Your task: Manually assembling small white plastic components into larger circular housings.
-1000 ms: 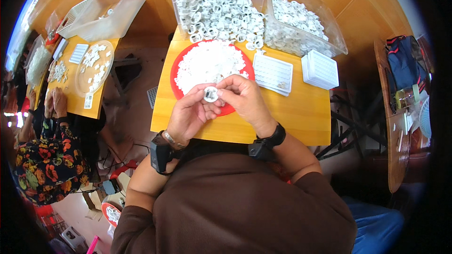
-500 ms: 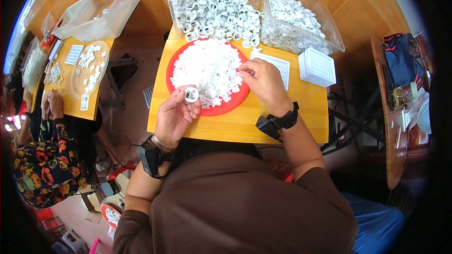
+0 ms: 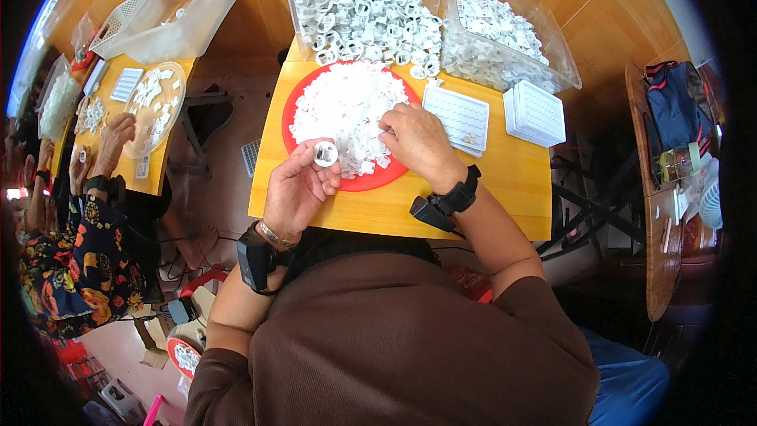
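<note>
My left hand is closed by thumb and fingertips on a round white plastic part with a dark square middle, held up at the near left edge of a red round tray. A heap of small white plastic pieces covers most of that tray. My right hand is over the tray's right side, its fingertips bent together at the edge of the heap. Whatever those fingers pinch, if anything, is hidden behind the hand. To its right lies a white tray with rows of pockets.
A stack of white pocketed trays stands at the table's right. Behind are a heap of round white parts and a clear bin of white parts. At left, a co-worker's hand is over another table.
My right hand has moved left and nearer, further over the heap. My left hand still holds the round part in nearly the same place. The co-worker's hand has lifted toward their plate.
</note>
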`<control>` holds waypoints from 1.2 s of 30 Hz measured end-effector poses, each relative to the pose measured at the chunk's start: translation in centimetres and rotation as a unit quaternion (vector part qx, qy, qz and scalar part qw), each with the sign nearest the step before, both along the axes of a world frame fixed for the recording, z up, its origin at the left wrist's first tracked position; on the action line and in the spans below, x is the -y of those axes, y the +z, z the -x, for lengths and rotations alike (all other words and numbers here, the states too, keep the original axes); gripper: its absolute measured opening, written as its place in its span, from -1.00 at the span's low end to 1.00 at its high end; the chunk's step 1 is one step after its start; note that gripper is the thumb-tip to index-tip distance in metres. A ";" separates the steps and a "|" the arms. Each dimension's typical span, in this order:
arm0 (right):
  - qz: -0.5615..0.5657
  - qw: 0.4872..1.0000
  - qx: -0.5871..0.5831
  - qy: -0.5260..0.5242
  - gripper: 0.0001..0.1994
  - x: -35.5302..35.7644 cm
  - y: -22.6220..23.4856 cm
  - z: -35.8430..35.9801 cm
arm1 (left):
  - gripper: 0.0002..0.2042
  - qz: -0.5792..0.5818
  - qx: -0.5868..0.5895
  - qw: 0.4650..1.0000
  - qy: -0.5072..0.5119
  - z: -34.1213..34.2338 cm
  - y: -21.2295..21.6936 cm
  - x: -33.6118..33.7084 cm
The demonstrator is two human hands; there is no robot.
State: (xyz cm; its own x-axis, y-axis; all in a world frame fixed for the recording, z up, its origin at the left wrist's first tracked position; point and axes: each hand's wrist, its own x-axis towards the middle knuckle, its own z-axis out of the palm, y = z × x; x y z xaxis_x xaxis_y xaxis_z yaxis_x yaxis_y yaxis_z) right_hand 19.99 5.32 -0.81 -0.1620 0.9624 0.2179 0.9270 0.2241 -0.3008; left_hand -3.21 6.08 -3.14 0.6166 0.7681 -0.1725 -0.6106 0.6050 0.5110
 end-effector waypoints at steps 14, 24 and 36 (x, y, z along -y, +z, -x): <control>0.019 0.973 -0.228 -0.016 -0.93 0.5 0.5 -1.0 | -0.71 0.006 -0.010 1.000 -0.010 -0.2 -0.1 0.1; -0.090 0.972 -0.105 -0.192 -0.87 5.4 3.3 -10.6 | -0.71 -0.016 -0.029 0.999 0.002 -0.1 0.1 0.3; -0.015 0.980 -0.049 -0.194 -0.89 5.4 -0.1 -11.2 | -0.71 -0.003 -0.029 1.000 0.001 -0.1 0.4 0.6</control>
State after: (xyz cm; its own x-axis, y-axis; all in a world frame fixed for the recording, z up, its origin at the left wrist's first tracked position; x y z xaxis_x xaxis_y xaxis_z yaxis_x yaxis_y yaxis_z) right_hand 31.20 -0.10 -0.86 0.2389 0.9399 0.2439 0.9108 -0.1298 -0.3919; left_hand -3.15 5.52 -2.78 0.6042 0.7705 -0.2031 -0.5813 0.6006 0.5489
